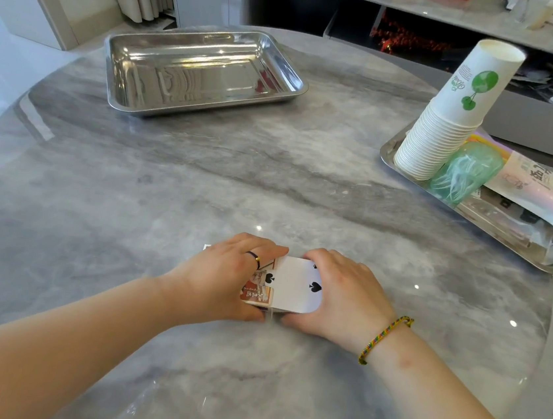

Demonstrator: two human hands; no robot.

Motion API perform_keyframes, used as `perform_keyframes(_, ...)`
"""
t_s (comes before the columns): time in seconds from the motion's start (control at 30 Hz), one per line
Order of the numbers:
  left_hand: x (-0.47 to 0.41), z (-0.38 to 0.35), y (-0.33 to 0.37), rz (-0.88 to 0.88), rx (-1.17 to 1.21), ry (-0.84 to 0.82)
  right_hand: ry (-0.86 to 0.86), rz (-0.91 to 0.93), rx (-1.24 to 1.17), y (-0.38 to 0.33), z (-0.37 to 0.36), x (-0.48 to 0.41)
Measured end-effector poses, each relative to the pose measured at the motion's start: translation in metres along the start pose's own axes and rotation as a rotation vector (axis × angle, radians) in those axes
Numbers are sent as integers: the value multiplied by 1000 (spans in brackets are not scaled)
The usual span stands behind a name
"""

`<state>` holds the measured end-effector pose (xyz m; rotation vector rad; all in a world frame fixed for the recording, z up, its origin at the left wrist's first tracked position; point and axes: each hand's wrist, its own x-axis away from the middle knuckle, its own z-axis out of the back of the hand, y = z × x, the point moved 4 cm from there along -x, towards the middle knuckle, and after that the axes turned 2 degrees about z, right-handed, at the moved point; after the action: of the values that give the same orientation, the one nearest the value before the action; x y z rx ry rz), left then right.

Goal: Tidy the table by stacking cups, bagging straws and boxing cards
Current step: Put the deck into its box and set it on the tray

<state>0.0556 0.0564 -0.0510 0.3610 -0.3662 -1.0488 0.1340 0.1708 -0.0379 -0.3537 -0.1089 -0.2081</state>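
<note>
At six o'clock on the worktop [272, 174], left hand [226, 272] and right hand [344, 296] clasp the card deck [297, 287], apparently squaring it; boxing probably follows, needing flush edges.

The left hand [226, 272] and right hand [345, 293] cover both ends of the cards [294, 283], hiding the pile's far edge. Whether the red-printed piece [254, 287] under the left hand is a face card or a box cannot be told. The cups [450, 125] and the green bag [465, 175] hide much of the tray [386, 154] beneath them. The print on the packet [529, 183] is too small to read, and the things on the shelf [429, 9] are blurred and cut off by the top edge.
</note>
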Motion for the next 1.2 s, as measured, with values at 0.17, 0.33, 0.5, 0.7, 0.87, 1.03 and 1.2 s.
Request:
perform_keyframes(0.17,2,2,2,-45,25,220,-3,31,-75,-3,3,1)
perform_keyframes(0.33,2,12,5,36,133,353,113,-103,-778,10,15,0)
perform_keyframes(0.5,1,12,0,149,366,319,396,-121,-1018,11,16,-3)
perform_keyframes(0.7,-3,13,-2,182,562,177,444,-87,-993,15,21,-5)
perform_keyframes(0.87,-8,9,-18,235,794,-54,504,-53,-973,20,35,-2)
perform_keyframes(1.03,-11,0,-8,192,960,81,659,110,-634,10,45,3)
perform_keyframes(1.2,-12,-1,-9,170,1030,206,734,291,-213,-3,33,1)
